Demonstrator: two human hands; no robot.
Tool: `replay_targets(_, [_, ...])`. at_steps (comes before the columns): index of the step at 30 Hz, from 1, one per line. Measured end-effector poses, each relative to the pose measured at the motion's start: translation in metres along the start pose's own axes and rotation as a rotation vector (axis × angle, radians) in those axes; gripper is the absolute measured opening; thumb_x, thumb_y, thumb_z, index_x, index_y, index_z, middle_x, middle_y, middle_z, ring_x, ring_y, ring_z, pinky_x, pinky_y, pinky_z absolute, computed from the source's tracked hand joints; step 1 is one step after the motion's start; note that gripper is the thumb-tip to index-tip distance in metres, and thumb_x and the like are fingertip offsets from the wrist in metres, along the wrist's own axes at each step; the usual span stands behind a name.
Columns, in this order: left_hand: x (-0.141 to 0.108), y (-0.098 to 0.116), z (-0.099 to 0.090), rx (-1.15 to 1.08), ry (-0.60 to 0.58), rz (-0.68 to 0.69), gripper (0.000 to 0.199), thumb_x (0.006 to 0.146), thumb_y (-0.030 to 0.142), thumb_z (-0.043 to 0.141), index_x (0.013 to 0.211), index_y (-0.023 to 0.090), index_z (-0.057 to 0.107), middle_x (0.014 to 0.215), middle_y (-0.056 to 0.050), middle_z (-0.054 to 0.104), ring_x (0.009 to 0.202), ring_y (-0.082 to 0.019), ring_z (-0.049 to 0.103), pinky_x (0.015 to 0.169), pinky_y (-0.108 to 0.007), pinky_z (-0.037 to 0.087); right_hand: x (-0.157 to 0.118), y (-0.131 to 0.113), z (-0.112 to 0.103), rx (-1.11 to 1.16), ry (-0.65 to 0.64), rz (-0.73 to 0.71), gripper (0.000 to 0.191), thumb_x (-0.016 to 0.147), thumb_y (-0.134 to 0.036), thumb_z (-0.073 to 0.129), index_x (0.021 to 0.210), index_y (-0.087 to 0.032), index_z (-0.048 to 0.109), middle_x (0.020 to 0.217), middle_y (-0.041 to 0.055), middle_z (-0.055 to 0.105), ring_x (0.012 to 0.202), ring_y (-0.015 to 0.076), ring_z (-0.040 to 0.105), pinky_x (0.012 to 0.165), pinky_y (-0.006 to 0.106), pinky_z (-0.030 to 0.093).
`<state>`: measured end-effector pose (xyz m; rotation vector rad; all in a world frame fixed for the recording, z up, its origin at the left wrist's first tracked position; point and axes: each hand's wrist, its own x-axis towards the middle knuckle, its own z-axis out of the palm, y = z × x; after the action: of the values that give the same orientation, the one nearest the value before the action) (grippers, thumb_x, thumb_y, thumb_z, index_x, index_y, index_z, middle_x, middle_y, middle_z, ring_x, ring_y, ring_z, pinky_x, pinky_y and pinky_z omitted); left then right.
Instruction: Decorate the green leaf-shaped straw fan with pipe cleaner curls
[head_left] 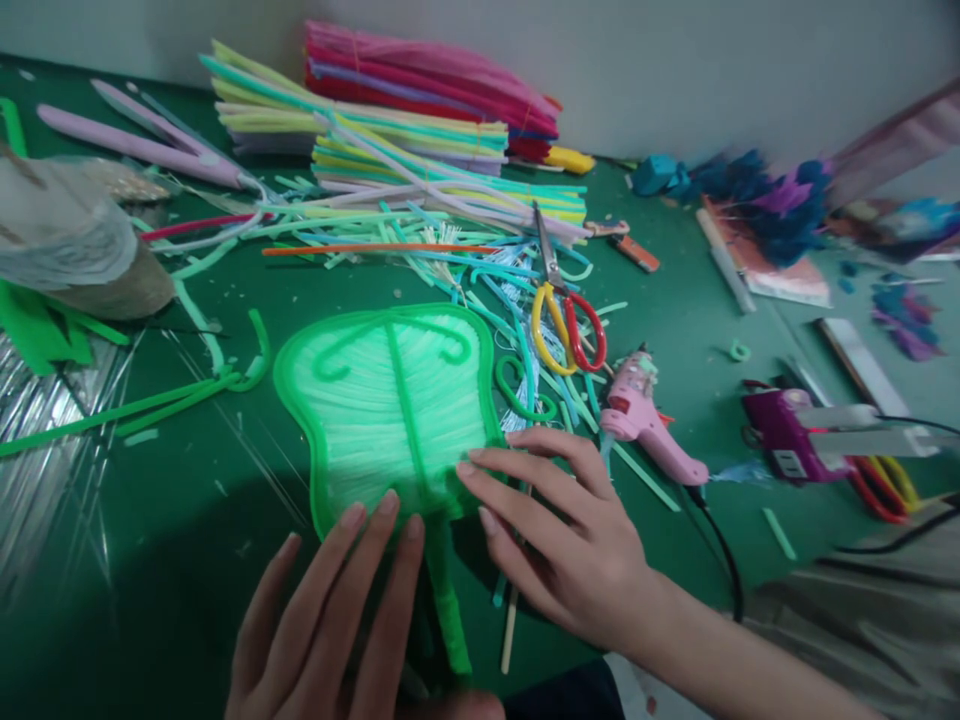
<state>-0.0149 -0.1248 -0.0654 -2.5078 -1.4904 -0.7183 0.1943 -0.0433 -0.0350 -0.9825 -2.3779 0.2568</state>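
Observation:
A green pipe-cleaner fan (360, 430) lies on the table, its pale green fill framed by a darker green edge, with a centre rib and two curled strands near the top. Its wrapped green handle (448, 610) points down toward me. My left hand (337, 610) rests its outstretched fingertips on the fan's lower left part; its thumb is partly cut off by the frame. With fingers extended, my right hand (562, 530) touches the lower right edge. A curled green pipe cleaner (517, 395) lies just right of the fan.
Behind the fan are bundled pipe cleaners (442, 150), scissors (559, 300) and a lilac hair straightener (150, 145). On the right lie a pink glue gun (652, 425) with its cable and a purple device (795, 435). A wrapped container (82, 240) stands at left.

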Motion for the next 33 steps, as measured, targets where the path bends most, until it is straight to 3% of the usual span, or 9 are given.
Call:
replay_targets(4, [-0.001,0.002,0.006,0.018,-0.039,0.016,0.093,0.075,0.077,0.054,0.134,0.005,0.056,0.138,-0.021,0.055,0.124,-0.034,0.052,0.118,-0.048,0.022,-0.001,-0.001,0.004,-0.040,-0.037,0.040,0.030,0.082,-0.015,0.067,0.112,-0.014,0.071,0.106,0.0124,0.069,0.102,0.0262,0.055,0.092,0.046,0.050])
replay_targets(14, [-0.002,0.005,0.007,-0.001,-0.064,0.005,0.100,0.069,0.083,0.052,0.132,0.005,0.058,0.136,-0.021,0.056,0.126,-0.039,0.048,0.118,-0.050,0.020,-0.006,-0.001,0.007,-0.235,-0.096,-0.058,0.036,0.084,-0.020,0.068,0.120,-0.016,0.068,0.107,0.0109,0.069,0.104,0.0292,0.053,0.085,0.044,0.051])
replay_targets(18, [-0.002,0.007,0.007,0.004,-0.063,-0.049,0.102,0.067,0.084,0.053,0.135,0.007,0.055,0.142,-0.024,0.048,0.127,-0.040,0.046,0.116,-0.051,0.023,0.002,-0.005,0.004,-0.039,-0.067,0.037,0.029,0.087,-0.016,0.062,0.115,-0.015,0.068,0.105,0.0110,0.067,0.101,0.0247,0.054,0.088,0.044,0.050])
replay_targets(22, [-0.002,0.007,0.008,0.014,-0.068,-0.075,0.102,0.066,0.085,0.054,0.137,0.012,0.052,0.143,-0.024,0.046,0.125,-0.038,0.048,0.114,-0.050,0.027,0.023,-0.007,0.002,0.169,0.002,0.143,0.014,0.088,-0.013,0.061,0.096,-0.017,0.072,0.090,0.0075,0.063,0.088,0.0188,0.055,0.081,0.038,0.049])
replay_targets(28, [-0.006,0.004,0.010,0.009,-0.039,-0.038,0.101,0.066,0.084,0.054,0.133,0.009,0.054,0.136,-0.025,0.050,0.125,-0.038,0.047,0.114,-0.050,0.027,0.051,-0.002,0.010,0.243,-0.222,0.084,0.010,0.088,-0.024,0.065,0.090,-0.018,0.073,0.090,0.0066,0.062,0.089,0.0204,0.050,0.080,0.035,0.047])
replay_targets(33, [-0.006,0.004,0.009,-0.006,-0.048,-0.039,0.100,0.067,0.084,0.054,0.132,0.008,0.055,0.137,-0.025,0.049,0.125,-0.039,0.047,0.115,-0.051,0.025,0.060,0.001,0.012,0.260,-0.331,0.119,0.008,0.085,-0.018,0.066,0.084,-0.018,0.074,0.086,0.0050,0.061,0.087,0.0195,0.050,0.080,0.033,0.046])
